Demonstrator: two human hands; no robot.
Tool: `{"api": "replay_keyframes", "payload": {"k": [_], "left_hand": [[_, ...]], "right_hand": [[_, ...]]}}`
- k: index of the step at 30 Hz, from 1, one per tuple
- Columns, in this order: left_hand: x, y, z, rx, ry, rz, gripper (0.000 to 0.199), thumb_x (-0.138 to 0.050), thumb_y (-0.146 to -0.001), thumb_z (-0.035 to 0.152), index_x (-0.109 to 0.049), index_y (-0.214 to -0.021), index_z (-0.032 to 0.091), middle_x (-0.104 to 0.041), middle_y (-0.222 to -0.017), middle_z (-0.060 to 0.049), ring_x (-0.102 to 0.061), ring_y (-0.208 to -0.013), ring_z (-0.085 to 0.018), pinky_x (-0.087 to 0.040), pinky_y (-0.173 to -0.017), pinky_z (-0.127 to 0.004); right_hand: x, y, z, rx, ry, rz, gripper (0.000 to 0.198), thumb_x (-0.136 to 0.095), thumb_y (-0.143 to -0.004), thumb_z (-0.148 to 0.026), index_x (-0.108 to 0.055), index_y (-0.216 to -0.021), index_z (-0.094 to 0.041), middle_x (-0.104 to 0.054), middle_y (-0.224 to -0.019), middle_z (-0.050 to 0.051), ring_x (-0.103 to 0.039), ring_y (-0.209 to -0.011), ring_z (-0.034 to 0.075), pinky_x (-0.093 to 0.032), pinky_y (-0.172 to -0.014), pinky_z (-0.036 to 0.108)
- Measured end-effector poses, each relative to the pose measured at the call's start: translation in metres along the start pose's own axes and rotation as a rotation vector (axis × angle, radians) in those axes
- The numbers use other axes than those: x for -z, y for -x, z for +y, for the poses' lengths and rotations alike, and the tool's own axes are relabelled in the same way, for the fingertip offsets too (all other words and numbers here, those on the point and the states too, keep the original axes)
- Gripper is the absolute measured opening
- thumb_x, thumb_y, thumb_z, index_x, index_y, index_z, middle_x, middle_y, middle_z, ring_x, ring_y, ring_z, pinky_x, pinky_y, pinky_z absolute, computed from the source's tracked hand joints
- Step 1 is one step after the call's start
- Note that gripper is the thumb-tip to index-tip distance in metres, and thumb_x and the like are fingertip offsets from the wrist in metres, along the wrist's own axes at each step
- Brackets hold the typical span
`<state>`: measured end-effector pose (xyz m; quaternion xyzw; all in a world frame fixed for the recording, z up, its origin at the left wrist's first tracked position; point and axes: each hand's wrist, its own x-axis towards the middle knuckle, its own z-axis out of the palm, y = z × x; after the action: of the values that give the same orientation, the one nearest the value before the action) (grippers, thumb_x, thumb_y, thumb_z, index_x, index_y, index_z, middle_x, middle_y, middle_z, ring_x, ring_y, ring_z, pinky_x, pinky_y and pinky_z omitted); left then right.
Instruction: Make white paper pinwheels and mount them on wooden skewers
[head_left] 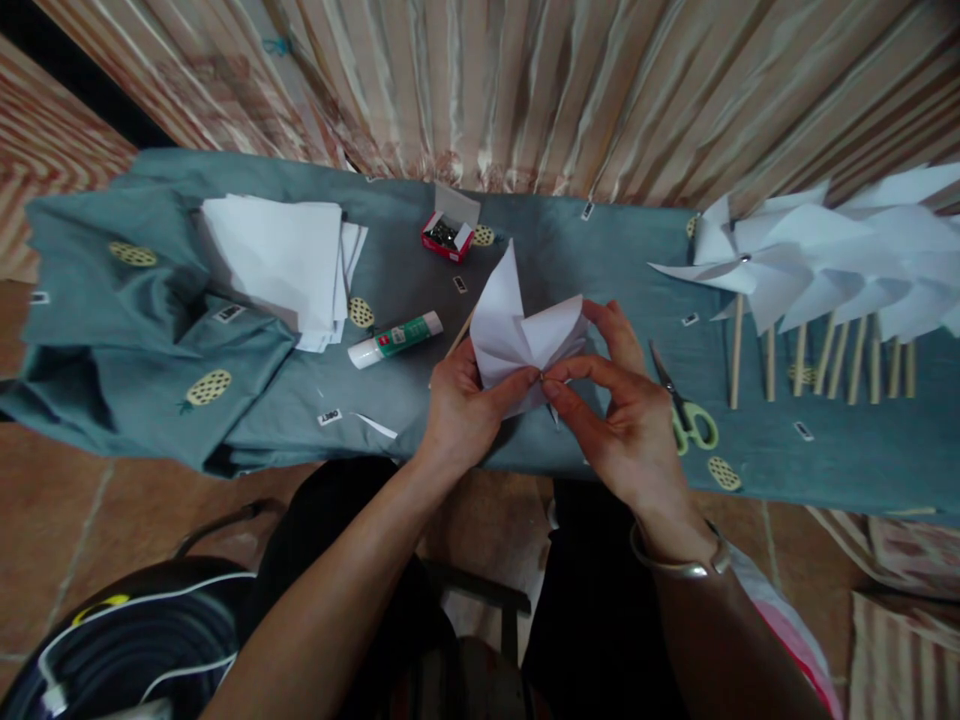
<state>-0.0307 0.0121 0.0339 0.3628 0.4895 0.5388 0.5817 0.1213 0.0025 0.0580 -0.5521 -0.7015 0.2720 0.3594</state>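
A white paper pinwheel (499,310), its blades folded towards the middle, is held over the table between both hands. My left hand (469,405) is closed on its left and lower side, with the thumb pressed near the centre. My right hand (622,410) pinches at that same centre with thumb and index finger, while its other fingers touch the right-hand blade. Something tiny and brownish shows between the fingertips, too small to name. A thin wooden stick (459,335) pokes out beside my left hand; most of it is hidden.
Left lie stacked white paper sheets (274,260) and a glue stick (396,340). An open red box (448,237) of small metal pieces stands behind the pinwheel. Green-handled scissors (697,425) rest right of my right hand, near several finished pinwheels (780,265) on sticks. A paper scrap (375,426) lies near the front edge.
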Motion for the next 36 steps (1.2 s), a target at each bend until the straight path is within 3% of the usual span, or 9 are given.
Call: {"api": "replay_keyframes", "payload": {"k": [13, 19, 36], "left_hand": [[0.001, 0.0, -0.001, -0.002, -0.022, -0.025, 0.029, -0.079, -0.066, 0.026, -0.071, -0.091, 0.015, -0.076, -0.09, -0.005, -0.069, -0.08, -0.02, -0.055, -0.075, -0.031], [0.004, -0.002, -0.003, -0.002, -0.069, -0.038, 0.03, -0.078, -0.066, 0.029, -0.071, -0.091, 0.014, -0.076, -0.09, -0.006, -0.069, -0.079, -0.02, -0.054, -0.073, -0.03], [0.007, -0.001, 0.0, 0.003, -0.036, -0.034, 0.039, -0.085, -0.062, 0.03, -0.072, -0.096, 0.014, -0.076, -0.1, -0.009, -0.07, -0.09, -0.022, -0.056, -0.084, -0.034]], "right_hand": [[-0.002, -0.001, 0.002, -0.083, -0.144, -0.015, 0.005, -0.068, -0.083, -0.027, -0.072, -0.081, -0.025, -0.047, -0.152, -0.001, -0.029, -0.149, 0.029, -0.012, -0.123, 0.056], [-0.005, -0.002, 0.007, -0.159, -0.249, -0.032, 0.004, -0.069, -0.081, -0.028, -0.072, -0.08, -0.026, -0.052, -0.148, 0.001, -0.035, -0.146, 0.027, -0.015, -0.122, 0.053], [-0.01, -0.002, 0.01, -0.185, -0.338, 0.033, 0.006, -0.074, -0.078, -0.03, -0.072, -0.08, -0.025, -0.057, -0.142, 0.003, -0.046, -0.138, 0.026, -0.029, -0.117, 0.052]]}}
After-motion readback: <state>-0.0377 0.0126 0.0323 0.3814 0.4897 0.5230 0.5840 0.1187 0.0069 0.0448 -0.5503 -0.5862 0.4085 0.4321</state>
